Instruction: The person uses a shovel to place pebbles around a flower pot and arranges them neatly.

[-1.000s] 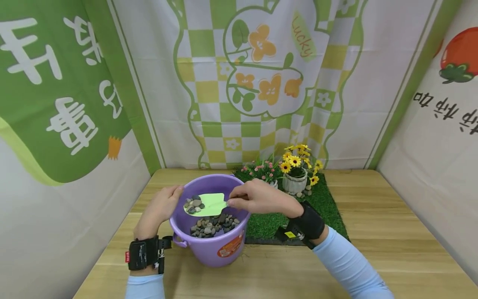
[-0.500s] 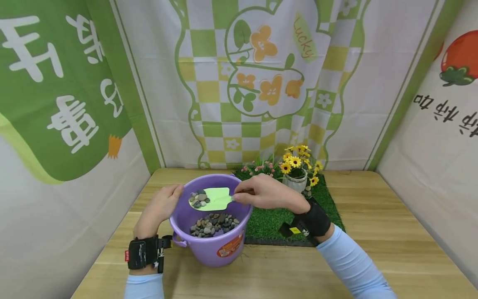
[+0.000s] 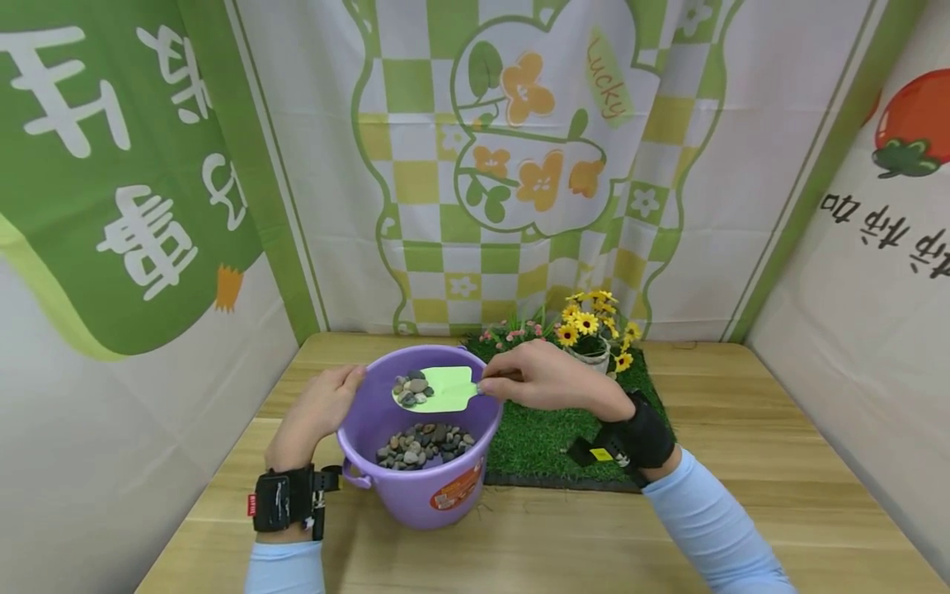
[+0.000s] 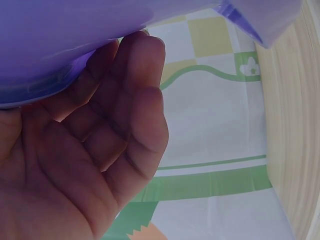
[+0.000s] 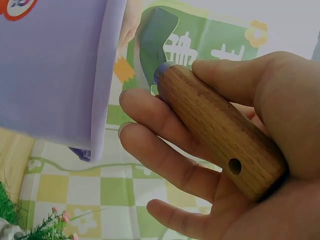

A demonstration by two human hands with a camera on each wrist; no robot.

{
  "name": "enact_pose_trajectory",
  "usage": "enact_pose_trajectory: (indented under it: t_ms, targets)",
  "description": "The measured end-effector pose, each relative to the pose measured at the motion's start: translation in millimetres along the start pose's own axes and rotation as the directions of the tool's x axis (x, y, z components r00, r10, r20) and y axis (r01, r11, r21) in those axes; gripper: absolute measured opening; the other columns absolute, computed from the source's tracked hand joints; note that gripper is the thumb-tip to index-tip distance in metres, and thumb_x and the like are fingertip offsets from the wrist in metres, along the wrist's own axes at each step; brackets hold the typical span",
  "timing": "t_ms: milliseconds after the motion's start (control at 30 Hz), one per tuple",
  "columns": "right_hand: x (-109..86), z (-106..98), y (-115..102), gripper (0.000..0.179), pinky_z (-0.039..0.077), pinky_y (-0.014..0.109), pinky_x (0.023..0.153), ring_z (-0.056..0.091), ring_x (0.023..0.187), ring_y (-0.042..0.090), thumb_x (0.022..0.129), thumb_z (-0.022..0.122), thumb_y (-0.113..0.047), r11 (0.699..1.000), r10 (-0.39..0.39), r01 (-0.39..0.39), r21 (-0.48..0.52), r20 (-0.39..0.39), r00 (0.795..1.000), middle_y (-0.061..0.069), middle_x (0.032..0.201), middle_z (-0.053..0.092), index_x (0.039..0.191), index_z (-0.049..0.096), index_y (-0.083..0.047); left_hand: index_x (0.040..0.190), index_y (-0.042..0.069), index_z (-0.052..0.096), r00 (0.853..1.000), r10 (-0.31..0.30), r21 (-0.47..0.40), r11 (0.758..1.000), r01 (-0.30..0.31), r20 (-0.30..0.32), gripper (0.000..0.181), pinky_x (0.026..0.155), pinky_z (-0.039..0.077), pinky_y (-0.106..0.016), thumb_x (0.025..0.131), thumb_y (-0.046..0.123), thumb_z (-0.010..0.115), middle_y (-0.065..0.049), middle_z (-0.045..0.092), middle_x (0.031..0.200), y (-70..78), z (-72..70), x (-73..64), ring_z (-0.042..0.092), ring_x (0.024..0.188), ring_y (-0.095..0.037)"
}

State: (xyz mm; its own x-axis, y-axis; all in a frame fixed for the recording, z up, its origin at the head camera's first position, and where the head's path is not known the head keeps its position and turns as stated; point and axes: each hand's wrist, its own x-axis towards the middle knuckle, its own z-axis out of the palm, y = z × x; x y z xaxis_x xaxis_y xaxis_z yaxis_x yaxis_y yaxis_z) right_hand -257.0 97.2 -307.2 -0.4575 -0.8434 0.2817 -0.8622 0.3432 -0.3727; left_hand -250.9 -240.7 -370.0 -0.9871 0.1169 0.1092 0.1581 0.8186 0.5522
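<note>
A purple bucket (image 3: 423, 503) stands on the table with pebbles (image 3: 425, 445) on its bottom. My left hand (image 3: 315, 412) grips its left rim; in the left wrist view the fingers (image 4: 147, 120) curl against the bucket's outer wall. My right hand (image 3: 552, 379) holds a hand trowel by its wooden handle (image 5: 220, 130), pinched between thumb and fingers. The trowel's light green blade (image 3: 449, 389) is roughly level above the bucket's opening. Several pebbles (image 3: 412, 388) lie on the blade's tip end.
Behind and right of the bucket lies a mat of artificial grass (image 3: 549, 445). On it stand a pot of yellow flowers (image 3: 586, 330) and a pink-flowered plant (image 3: 519, 332), partly hidden by my right hand. The wooden table (image 3: 742, 462) meets printed cloth walls at the back and sides.
My right hand has moved the trowel with its pebbles to the right and slightly up over the bucket. My left hand stays on the rim.
</note>
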Motion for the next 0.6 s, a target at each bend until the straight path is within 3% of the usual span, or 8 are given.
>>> enact_pose_trajectory:
  t_ms: [300,500,600]
  targets:
    - [-7.5,-5.6,3.3,0.028,0.039,0.026,0.061,0.043,0.059,0.005,0.102,0.047,-0.026,1.0,0.021,-0.02,-0.018,0.017,1.0,-0.007,0.081,0.061,0.114,0.068,-0.012,0.13,-0.003,0.055,1.0,0.008,0.006,1.0,-0.008,-0.007,0.057,0.092,0.041,-0.058,0.106,0.038,0.024,-0.023,0.06,0.12,1.5,-0.2,-0.3,0.053,0.11,-0.042]
    - [-14.4,-11.8,10.1,0.028,0.045,0.024,0.068,0.055,0.073,0.003,0.102,0.046,-0.024,1.0,0.018,-0.018,0.003,0.021,1.0,-0.009,0.09,0.063,0.114,0.067,-0.012,0.129,-0.003,0.056,1.0,0.008,0.005,1.0,-0.008,-0.009,0.058,0.093,0.04,-0.058,0.106,0.039,0.024,-0.022,0.06,0.121,0.5,-0.6,-0.1,0.052,0.112,-0.042]
    - [-17.2,-15.7,14.8,0.028,0.048,0.025,0.065,0.058,0.072,0.003,0.101,0.049,-0.026,0.999,0.042,-0.042,0.004,0.012,0.999,-0.007,0.089,0.066,0.113,0.069,-0.012,0.13,-0.002,0.056,1.0,0.011,0.01,1.0,-0.011,-0.018,0.056,0.094,0.039,-0.057,0.106,0.038,0.025,-0.022,0.059,0.123,-0.6,-0.5,0.5,0.051,0.114,-0.042]
